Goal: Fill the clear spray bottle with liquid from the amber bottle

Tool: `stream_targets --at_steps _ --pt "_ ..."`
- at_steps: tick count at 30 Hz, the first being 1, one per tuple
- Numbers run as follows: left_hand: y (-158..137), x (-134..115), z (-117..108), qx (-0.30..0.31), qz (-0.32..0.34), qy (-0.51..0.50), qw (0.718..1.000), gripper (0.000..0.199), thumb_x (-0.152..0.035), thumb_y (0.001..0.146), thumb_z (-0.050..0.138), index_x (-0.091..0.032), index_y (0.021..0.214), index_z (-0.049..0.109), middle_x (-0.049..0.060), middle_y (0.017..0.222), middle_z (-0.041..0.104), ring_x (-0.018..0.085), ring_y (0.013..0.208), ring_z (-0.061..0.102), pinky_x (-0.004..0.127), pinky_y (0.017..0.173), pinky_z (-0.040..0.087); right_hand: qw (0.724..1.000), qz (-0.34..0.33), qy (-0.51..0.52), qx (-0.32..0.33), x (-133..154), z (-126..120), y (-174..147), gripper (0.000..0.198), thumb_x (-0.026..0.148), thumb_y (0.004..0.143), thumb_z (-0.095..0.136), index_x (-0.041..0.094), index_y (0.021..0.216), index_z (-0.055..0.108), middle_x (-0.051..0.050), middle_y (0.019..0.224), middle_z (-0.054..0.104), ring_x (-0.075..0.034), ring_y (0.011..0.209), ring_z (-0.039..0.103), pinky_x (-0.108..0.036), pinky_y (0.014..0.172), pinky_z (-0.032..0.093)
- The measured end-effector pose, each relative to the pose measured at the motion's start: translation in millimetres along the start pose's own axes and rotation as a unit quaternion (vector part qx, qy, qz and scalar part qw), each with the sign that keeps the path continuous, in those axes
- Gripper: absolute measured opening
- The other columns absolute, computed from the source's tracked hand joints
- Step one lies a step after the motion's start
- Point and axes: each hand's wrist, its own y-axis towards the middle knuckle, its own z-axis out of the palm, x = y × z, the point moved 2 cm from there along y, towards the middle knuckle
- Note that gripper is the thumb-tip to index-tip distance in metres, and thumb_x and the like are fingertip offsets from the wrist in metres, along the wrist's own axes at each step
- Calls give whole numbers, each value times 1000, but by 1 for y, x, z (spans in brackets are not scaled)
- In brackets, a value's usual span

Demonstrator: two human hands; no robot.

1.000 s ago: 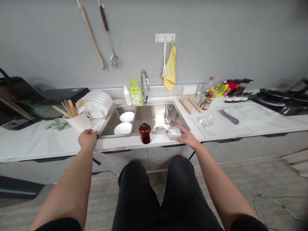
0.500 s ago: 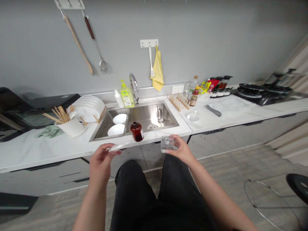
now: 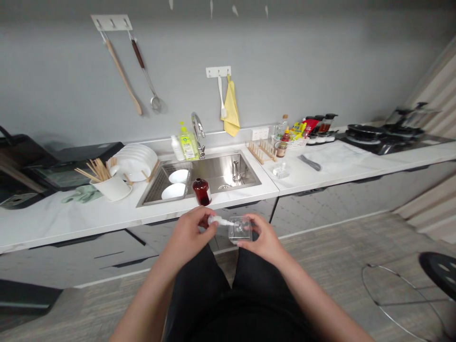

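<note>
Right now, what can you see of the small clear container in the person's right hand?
The clear container is a small, squarish, see-through piece, glass or plastic by its look. The right hand grips it from the right and below, in front of the counter's edge, over the person's lap. The left hand holds a small white pump-like piece whose tip reaches the container's top. Its contents cannot be made out.

Condiment bottles (image 3: 313,124) — labels too small to read — sit far off.

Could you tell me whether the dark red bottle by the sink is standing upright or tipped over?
Upright: the dark red bottle stands on its base on the counter edge, neck up.
</note>
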Motion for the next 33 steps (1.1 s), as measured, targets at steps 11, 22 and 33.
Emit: stream_targets --at_steps 11,22,33 --pt "24 -44 23 197 81 235 948 13 -26 106 68 -22 103 80 10 99 82 30 95 79 42 85 58 1000 -10 -26 -13 20 21 -5 75 33 69 109 29 135 74 -11 132 78 -33 118 80 -49 94 74" --pt "24 -37 19 201 171 249 932 22 -31 106 73 -21 124 81 13 119 82 35 116 77 56 108 62 999 -9 -47 8 26 19 -4 73 33 69 108 29 133 74 -10 130 79 -33 116 81 -47 92 73" --pt "9 -38 20 152 85 258 950 41 -42 109 72 -18 143 74 18 128 82 39 120 80 58 108 65 1000 -8 -17 21 30 20 -5 76 31 70 109 29 138 74 -10 135 77 -34 122 80 -48 94 74"
